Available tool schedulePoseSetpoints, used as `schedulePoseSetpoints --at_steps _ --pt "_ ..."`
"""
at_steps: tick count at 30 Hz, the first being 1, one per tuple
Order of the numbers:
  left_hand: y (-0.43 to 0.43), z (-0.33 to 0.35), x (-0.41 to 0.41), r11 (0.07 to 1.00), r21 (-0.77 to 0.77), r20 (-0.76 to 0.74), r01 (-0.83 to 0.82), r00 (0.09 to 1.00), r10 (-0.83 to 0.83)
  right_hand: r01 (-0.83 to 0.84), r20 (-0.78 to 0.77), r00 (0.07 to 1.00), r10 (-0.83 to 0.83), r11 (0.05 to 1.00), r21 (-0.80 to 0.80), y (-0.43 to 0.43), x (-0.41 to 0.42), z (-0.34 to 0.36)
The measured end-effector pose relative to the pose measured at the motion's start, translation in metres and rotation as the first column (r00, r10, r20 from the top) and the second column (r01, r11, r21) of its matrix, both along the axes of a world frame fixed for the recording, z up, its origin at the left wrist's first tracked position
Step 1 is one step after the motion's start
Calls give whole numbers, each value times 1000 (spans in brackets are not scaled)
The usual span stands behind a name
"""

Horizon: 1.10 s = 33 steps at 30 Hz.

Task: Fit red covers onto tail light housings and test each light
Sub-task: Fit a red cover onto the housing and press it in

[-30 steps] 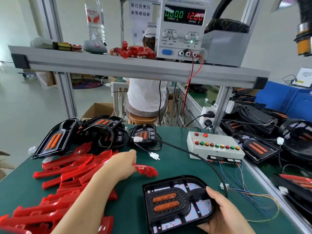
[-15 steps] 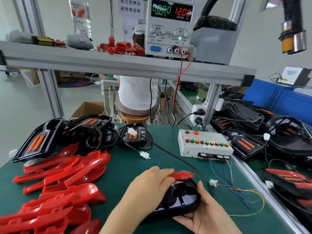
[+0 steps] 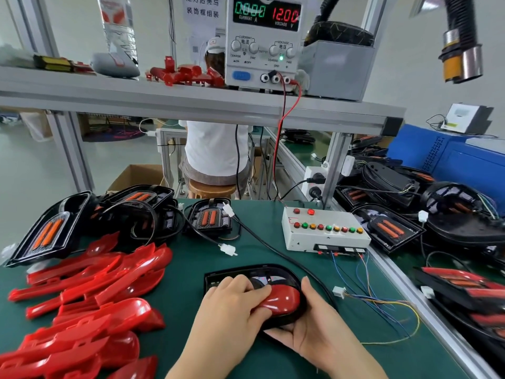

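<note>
Pressing red cover [image 3: 282,298] onto housing [image 3: 246,268], bulb rightward

The left hand [image 3: 232,305] grips red cover [image 3: 281,298] on housing [image 3: 246,269] held by right hand [image 3: 314,332].

The left grip [image 3: 232,310] covers the near-left part of the black plastic tail light housing [image 3: 246,269] and the left end of the glossy red plastic cover [image 3: 284,298]. How that end seats cannot be told. The fingers of the right grip [image 3: 319,332] are mostly hidden beneath the housing. The heap of loose red plastic covers [image 3: 90,310] is cut off by the left and bottom edges. The clear plastic bottle [image 3: 117,28], white paper sign [image 3: 202,9] and black ribbed hose [image 3: 461,20] are cut off at the top edge. The seated person [image 3: 216,154] is partly hidden behind the grey bench power supply [image 3: 262,45]. The red-and-black lamps at lower right [image 3: 464,291] are blurred.
</note>
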State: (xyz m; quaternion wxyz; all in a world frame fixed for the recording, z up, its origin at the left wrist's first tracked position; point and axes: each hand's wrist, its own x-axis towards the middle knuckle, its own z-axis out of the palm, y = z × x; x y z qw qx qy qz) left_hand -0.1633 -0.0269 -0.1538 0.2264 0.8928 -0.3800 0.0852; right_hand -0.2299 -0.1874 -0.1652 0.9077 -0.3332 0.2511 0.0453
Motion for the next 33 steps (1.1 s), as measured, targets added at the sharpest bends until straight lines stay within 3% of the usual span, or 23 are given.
schedulePoseSetpoints --at_steps 4,10,13,24,31,33 --pt "-4 -4 -10 996 -13 1 -90 996 90 -38 78 996 44 997 -74 2 -6 0" --pt "-8 1 -19 997 -67 58 -40 997 44 -11 156 987 30 992 -123 5 -10 0" --pt "-9 -8 -18 983 -181 93 5 996 12 -14 159 986 40 987 -158 4 -11 -1" --pt "-11 -29 -25 942 -335 212 -3 974 78 11 166 985 43 950 -311 7 -11 -5" --pt "-9 -30 -23 901 -434 205 -16 972 116 69 194 981 15 904 -421 6 -6 -5" --pt "-1 -25 -16 840 -528 81 -122 978 193 89 206 979 -3 908 -410 1 -7 -4"
